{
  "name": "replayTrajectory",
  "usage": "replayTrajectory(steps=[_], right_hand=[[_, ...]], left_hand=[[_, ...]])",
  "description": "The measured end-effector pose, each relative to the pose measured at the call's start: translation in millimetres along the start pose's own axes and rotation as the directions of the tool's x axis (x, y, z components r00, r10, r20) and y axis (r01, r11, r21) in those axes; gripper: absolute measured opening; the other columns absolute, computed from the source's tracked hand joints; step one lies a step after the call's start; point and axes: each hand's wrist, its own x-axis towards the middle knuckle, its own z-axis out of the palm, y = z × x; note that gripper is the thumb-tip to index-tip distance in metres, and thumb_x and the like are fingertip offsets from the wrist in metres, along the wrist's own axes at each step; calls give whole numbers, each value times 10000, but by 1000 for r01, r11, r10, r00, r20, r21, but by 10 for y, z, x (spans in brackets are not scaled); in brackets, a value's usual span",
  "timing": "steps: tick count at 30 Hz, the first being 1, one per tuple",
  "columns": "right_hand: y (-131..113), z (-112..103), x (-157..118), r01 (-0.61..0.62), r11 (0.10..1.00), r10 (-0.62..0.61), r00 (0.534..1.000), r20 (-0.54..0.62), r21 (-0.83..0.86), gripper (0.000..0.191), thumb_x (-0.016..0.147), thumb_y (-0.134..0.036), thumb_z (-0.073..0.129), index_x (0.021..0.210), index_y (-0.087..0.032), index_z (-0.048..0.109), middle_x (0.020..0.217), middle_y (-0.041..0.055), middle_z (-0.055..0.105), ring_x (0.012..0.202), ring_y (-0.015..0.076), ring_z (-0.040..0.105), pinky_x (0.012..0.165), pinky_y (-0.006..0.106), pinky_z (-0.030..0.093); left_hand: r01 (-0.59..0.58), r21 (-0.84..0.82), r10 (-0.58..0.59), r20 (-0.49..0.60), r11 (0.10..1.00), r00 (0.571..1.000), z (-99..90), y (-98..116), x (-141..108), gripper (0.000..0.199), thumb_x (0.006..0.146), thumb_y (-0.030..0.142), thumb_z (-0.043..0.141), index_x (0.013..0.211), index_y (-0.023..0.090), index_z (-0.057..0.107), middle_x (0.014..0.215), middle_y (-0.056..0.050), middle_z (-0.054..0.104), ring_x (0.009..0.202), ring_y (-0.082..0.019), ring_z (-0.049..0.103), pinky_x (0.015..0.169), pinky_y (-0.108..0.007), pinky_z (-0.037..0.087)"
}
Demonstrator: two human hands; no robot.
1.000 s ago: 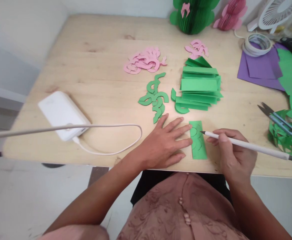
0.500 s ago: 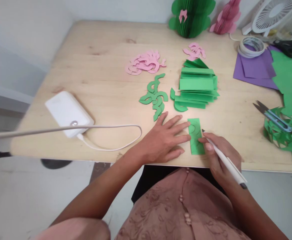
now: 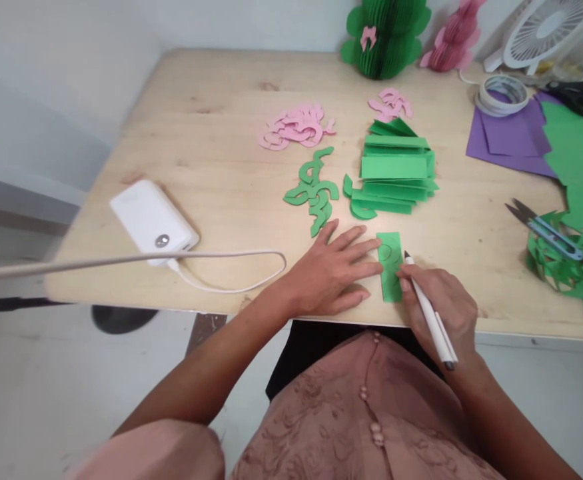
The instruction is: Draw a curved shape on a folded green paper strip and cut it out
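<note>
Right hand [image 3: 448, 303] had the white pen [image 3: 432, 320] pinched, dark tip just off the right edge of the green paper slip [image 3: 390, 273]. Slip lay on the table [image 3: 221, 160] near its front edge, between the hands, curves drawn on it. Left hand [image 3: 331, 277] was flat, fingers spread wide, touching the slip's left edge. Green cutouts [image 3: 315, 190] sat just beyond it.

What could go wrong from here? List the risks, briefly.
The green strip might slip: the left hand reaches only its left edge. The left forearm could snag the white cable looping beside it. The right hand, straying right, might brush the blue snips, whose bare blades jut past the green scraps.
</note>
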Motion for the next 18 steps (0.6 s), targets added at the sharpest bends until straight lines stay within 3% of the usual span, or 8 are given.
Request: replayTrajectory(steps=[18], right_hand=[[72, 38, -35, 102, 992, -98, 993, 58, -75, 270, 846, -139, 603, 1114, -174, 599, 837, 65, 697, 747, 208, 611, 653, 329, 439]], left_hand=[[20, -15, -20, 8, 1000, 1000, 0, 11, 18, 391, 899, 392, 522, 1259, 247, 562, 1484, -67, 420, 1416, -307, 249, 1143, -582, 102]])
